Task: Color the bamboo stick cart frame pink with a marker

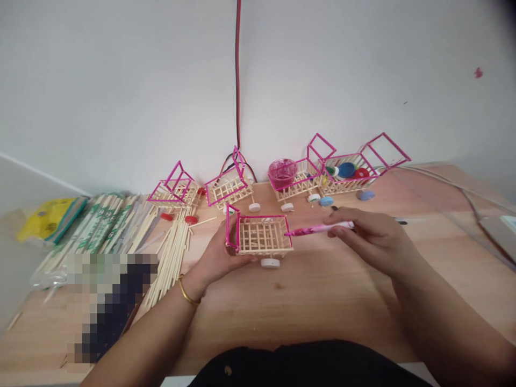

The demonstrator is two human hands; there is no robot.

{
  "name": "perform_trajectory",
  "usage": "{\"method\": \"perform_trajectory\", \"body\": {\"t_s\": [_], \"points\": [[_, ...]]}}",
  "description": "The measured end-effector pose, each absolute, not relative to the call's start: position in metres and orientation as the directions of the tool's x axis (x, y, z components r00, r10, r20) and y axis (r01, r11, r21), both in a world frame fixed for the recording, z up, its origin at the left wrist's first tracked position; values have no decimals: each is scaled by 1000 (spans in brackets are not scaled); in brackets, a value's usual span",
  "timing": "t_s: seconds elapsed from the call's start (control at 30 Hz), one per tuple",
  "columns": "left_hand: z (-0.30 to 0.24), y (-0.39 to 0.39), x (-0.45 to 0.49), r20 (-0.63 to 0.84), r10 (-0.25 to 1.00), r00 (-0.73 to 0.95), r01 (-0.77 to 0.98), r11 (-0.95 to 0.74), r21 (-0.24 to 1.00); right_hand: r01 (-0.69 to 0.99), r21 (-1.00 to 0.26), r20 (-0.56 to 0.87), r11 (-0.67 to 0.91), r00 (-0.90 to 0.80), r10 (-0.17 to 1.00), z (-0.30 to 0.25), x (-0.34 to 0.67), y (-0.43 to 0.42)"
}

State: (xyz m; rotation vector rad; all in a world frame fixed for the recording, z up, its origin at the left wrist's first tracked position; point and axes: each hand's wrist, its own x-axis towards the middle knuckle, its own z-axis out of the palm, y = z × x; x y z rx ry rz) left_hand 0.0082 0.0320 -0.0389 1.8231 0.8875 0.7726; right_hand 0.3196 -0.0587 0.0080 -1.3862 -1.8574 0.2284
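A small toy cart made of thin wooden sticks, its top rails and handle frame pink, is gripped at the handle end by my left hand. Its fingers wrap around that end and are partly hidden. A white bottle-cap wheel shows below the cart. My right hand pinches a slim paintbrush, white with pink stains. Its pink tip is at the right end of the cart's upper rim; whether it touches cannot be made out. The right-end rail below is still bare wood colour.
Several similar carts stand along the wall. One bears a pink-stained plastic cup, another coloured bottle caps. Loose sticks, packaged sticks and a yellow packet lie left. Cables run along the right.
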Motion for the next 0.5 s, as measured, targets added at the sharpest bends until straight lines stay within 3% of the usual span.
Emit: {"method": "perform_trajectory", "body": {"t_s": [0.1, 0.23, 0.33, 0.5], "points": [[-38, 32, 9, 127, 827, 548, 232, -296, 927, 716, -580, 458, 388, -108, 882, 10, 323, -61], [-38, 33, 9, 109, 809, 578, 204, -272, 940, 680, -677, 457, 281, 91, 885, 1, 323, -58], [-38, 34, 9, 109, 803, 586, 197, -272, 942, 647, -722, 433, 245, 146, 889, -5, 321, -54], [-37, 34, 9, 107, 805, 584, 199, -269, 942, 694, -681, 430, 234, 120, 895, -3, 318, -50]]}}
